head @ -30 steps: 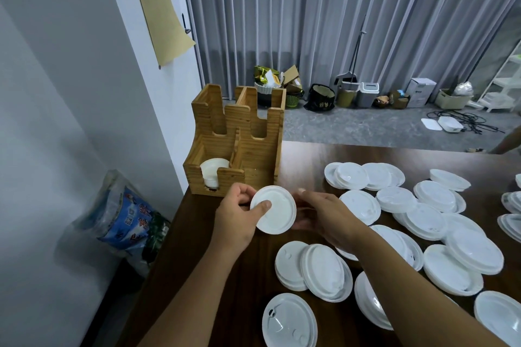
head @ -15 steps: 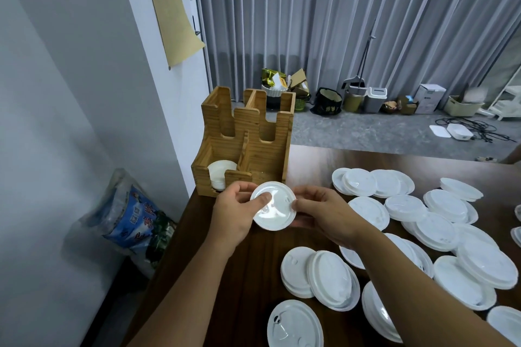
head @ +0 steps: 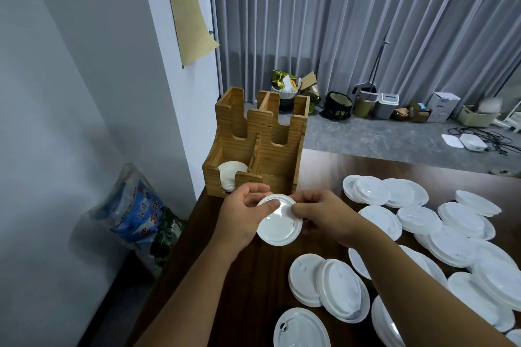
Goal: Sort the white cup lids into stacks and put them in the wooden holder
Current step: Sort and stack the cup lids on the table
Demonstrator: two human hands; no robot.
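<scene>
Grey curtains hang across the upper right of the frame, floor clutter lines their foot, and a dark wooden table (head: 270, 284) fills the lower half.

At the centre, both hands meet on one white lid (head: 279, 220). The left hand (head: 239, 217) curls around its left rim, thumb laid across the top face. The right hand (head: 324, 214) pinches the right rim between thumb and bent fingers. The lid is lifted off the table and tilted, just in front of the wooden holder (head: 270, 149).

The holder stands at the table's far left corner, centre-left in the frame. Its front-left slot already holds a short stack of lids (head: 231, 175); the slot beside it looks bare. Loose lids (head: 423, 220) spread across the right and lower part of the frame, many overlapping.

The risks, as I judge them: the thin lid could slip from such light fingertip holds, or go in tilted and sit askew on the stack. A forearm might also nudge the lids lying beneath it.
</scene>
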